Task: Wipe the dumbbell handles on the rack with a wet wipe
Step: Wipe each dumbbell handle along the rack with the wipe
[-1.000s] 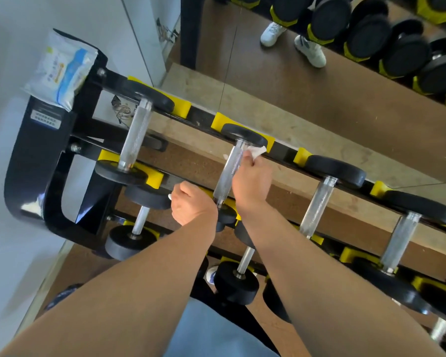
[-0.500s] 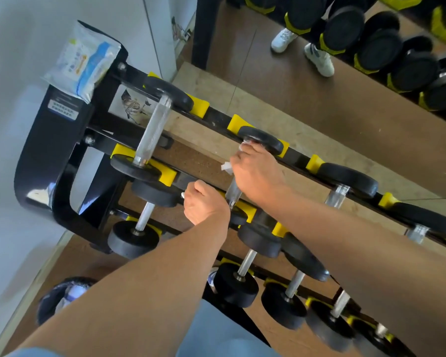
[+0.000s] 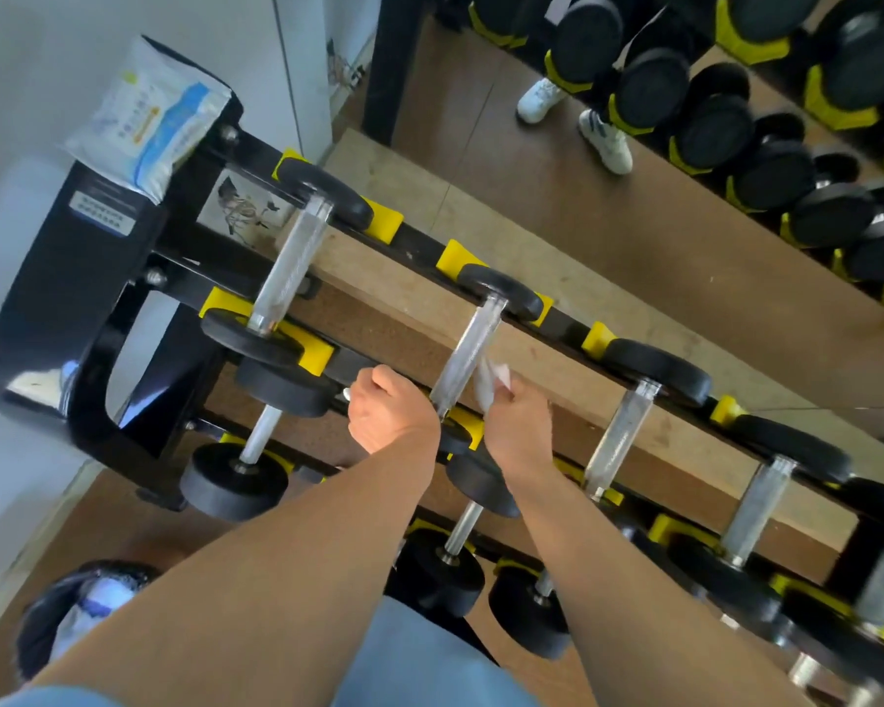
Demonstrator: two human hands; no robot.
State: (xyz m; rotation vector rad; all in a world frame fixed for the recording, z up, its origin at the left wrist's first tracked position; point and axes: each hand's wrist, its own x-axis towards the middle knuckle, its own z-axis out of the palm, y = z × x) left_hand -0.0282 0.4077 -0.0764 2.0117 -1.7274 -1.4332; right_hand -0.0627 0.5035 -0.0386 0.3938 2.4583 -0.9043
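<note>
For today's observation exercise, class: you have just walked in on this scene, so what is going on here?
A person stands over a dumbbell rack and is cleaning it. The right hand pinches a white wet wipe beside the handle of the second dumbbell on the top row; whether the wipe touches the handle is unclear. The left hand is curled into a fist next to that handle's lower end; whether it holds anything cannot be told. A pack of wipes lies on the rack's end.

Dumbbell handles (image 3: 468, 352), rack (image 3: 72, 278), wet wipe (image 3: 491, 380)
Chrome, knurled, slanting across black-and-yellow tiers; white, crumpled, just beside second top-row handle.
</note>
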